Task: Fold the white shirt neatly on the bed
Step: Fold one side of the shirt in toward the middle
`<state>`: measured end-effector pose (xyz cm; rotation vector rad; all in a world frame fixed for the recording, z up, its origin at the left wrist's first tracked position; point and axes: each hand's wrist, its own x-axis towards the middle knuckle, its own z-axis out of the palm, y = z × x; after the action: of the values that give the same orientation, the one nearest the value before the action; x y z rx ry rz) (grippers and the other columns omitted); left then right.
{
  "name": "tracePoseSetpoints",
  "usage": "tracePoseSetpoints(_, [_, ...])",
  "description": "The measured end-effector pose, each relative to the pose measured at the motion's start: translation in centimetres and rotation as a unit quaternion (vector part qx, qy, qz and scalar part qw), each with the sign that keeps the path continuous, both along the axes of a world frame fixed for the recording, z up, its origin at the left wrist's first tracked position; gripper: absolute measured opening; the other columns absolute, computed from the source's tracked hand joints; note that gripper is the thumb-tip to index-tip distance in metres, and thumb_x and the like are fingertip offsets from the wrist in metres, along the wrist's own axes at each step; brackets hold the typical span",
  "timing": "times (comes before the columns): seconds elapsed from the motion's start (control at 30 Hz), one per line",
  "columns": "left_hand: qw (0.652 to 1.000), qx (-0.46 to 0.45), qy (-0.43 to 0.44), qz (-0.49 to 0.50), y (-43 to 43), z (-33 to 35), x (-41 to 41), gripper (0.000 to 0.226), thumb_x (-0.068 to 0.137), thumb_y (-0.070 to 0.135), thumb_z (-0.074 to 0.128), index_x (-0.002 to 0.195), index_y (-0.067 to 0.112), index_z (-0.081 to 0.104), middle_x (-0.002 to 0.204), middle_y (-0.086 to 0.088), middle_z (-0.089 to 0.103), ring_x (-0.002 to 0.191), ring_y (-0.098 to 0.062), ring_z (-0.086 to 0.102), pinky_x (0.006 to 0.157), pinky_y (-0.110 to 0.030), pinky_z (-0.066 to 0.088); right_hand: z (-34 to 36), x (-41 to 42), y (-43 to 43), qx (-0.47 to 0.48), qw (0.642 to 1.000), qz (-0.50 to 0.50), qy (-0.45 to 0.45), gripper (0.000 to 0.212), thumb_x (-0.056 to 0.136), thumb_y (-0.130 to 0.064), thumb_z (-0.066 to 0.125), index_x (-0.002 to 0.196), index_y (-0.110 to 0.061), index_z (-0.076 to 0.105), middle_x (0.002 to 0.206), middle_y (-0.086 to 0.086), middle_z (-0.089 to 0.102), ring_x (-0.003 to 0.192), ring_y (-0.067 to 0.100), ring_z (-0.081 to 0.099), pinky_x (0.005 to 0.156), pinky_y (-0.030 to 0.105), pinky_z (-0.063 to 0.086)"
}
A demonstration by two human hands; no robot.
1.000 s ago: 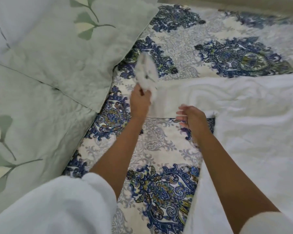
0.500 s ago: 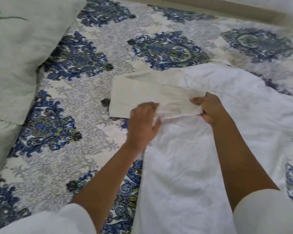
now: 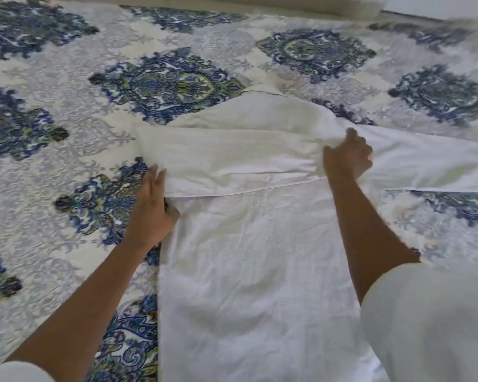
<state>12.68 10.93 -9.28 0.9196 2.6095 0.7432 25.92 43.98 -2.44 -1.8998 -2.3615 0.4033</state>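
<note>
the shirt [image 3: 246,257] lies flat on the bed [image 3: 53,175], one sleeve [image 3: 232,161] folded across its top. my left hand [image 3: 149,208] rests at the shirt's left edge, fingers [image 3: 156,179] straight and together against the fold. my right hand [image 3: 348,155], at the shirt's upper right, pinches its cloth.

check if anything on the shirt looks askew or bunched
The white shirt humps up in a bunched ridge where the right hand grips it, and the lower edge of the folded sleeve runs slanted rather than square.
</note>
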Motion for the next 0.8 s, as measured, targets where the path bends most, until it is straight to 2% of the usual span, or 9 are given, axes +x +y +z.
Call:
tracePoseSetpoints(0.07, [0.999, -0.014, 0.033, -0.030, 0.6, -0.5, 0.3, 0.072, 0.082, 0.009, 0.060, 0.144, 0.000, 0.026, 0.154, -0.020, 0.016, 0.141, -0.037, 0.017, 0.112, -0.047, 0.025, -1.1, -0.7, -1.3, 0.029, 0.990, 0.127, -0.050, 0.061, 0.090, -0.025, 0.053, 0.144, -0.019, 0.027, 0.151, 0.009, 0.025, 0.141, 0.026, 0.019, 0.111, 0.046, 0.020])
tracePoseSetpoints(0.13, [0.997, -0.027, 0.069, -0.034, 0.9, -0.7, 0.6, 0.071, 0.082, 0.010, 0.063, 0.143, -0.003, 0.028, 0.151, -0.023, 0.021, 0.138, -0.040, 0.023, 0.111, -0.049, 0.028, -2.6, -2.1, -2.9, 0.004, 0.963, 0.264, -0.051, 0.059, 0.091, -0.021, 0.051, 0.145, -0.021, 0.027, 0.154, 0.006, 0.023, 0.143, 0.024, 0.016, 0.113, 0.047, 0.021])
tracePoseSetpoints(0.2, [0.995, -0.013, 0.094, -0.004, 1.1, -0.7, 0.8, 0.070, 0.085, 0.011, 0.062, 0.144, -0.004, 0.026, 0.151, -0.023, 0.024, 0.139, -0.039, 0.024, 0.111, -0.047, 0.029, -3.9, -3.5, -3.6, -0.044, 0.944, 0.322, -0.051, 0.057, 0.092, -0.014, 0.048, 0.145, -0.021, 0.028, 0.156, 0.003, 0.019, 0.143, 0.024, 0.015, 0.113, 0.048, 0.025])
tracePoseSetpoints(0.33, [0.987, 0.012, 0.067, 0.144, 1.5, -0.9, 1.0, 0.071, 0.087, 0.012, 0.059, 0.145, -0.002, 0.021, 0.147, -0.024, 0.029, 0.135, -0.038, 0.031, 0.106, -0.047, 0.035, -5.4, -5.5, -3.0, -0.086, 0.949, 0.289, -0.094, 0.063, 0.091, -0.011, 0.047, 0.147, -0.020, 0.018, 0.154, 0.004, 0.019, 0.136, 0.031, 0.023, 0.104, 0.047, 0.033])
tracePoseSetpoints(0.43, [0.961, 0.031, 0.018, 0.275, 2.0, -1.5, 0.6, 0.060, 0.082, 0.017, 0.065, 0.132, -0.004, 0.038, 0.120, -0.026, 0.048, 0.112, -0.042, 0.045, 0.092, -0.053, 0.042, -5.8, -5.9, -2.2, -0.017, 0.955, 0.281, -0.094, 0.046, 0.089, -0.010, 0.050, 0.133, -0.015, 0.038, 0.132, 0.012, 0.044, 0.123, 0.031, 0.035, 0.095, 0.041, 0.036])
tracePoseSetpoints(0.5, [0.947, 0.091, -0.019, 0.308, 2.5, -1.6, 0.7, 0.039, 0.082, 0.019, 0.065, 0.113, 0.000, 0.050, 0.101, -0.021, 0.055, 0.092, -0.037, 0.053, 0.074, -0.046, 0.047, -5.9, -5.5, -1.7, 0.015, 0.957, 0.278, -0.076, 0.029, 0.090, -0.010, 0.050, 0.119, -0.011, 0.051, 0.120, 0.011, 0.053, 0.118, 0.029, 0.040, 0.091, 0.038, 0.037])
tracePoseSetpoints(0.57, [0.935, 0.145, -0.048, 0.320, 3.2, -1.4, 1.1, 0.029, 0.084, 0.018, 0.064, 0.107, 0.003, 0.053, 0.097, -0.018, 0.057, 0.081, -0.028, 0.053, 0.063, -0.034, 0.041, -5.7, -4.8, -1.1, 0.047, 0.959, 0.274, -0.056, 0.021, 0.090, -0.010, 0.051, 0.111, -0.009, 0.056, 0.114, 0.011, 0.057, 0.115, 0.030, 0.042, 0.087, 0.038, 0.037])
tracePoseSetpoints(0.63, [0.932, 0.157, -0.043, 0.324, 3.9, -0.9, 1.5, 0.026, 0.086, 0.013, 0.061, 0.109, 0.003, 0.054, 0.100, -0.017, 0.056, 0.081, -0.024, 0.051, 0.065, -0.031, 0.040, -5.3, -3.6, 0.0, 0.085, 0.961, 0.258, -0.058, 0.021, 0.089, -0.006, 0.049, 0.109, -0.007, 0.057, 0.112, 0.014, 0.057, 0.113, 0.032, 0.044, 0.087, 0.039, 0.038])
tracePoseSetpoints(0.8, [0.976, 0.058, 0.124, 0.168, 5.0, -0.4, 2.9, 0.027, 0.074, -0.002, 0.061, 0.101, -0.001, 0.059, 0.101, -0.021, 0.056, 0.093, -0.035, 0.052, 0.077, -0.038, 0.042, -4.0, 0.1, 4.9, 0.152, 0.969, 0.153, -0.121, 0.031, 0.086, 0.001, 0.044, 0.114, -0.001, 0.056, 0.114, 0.022, 0.055, 0.115, 0.037, 0.042, 0.094, 0.043, 0.035])
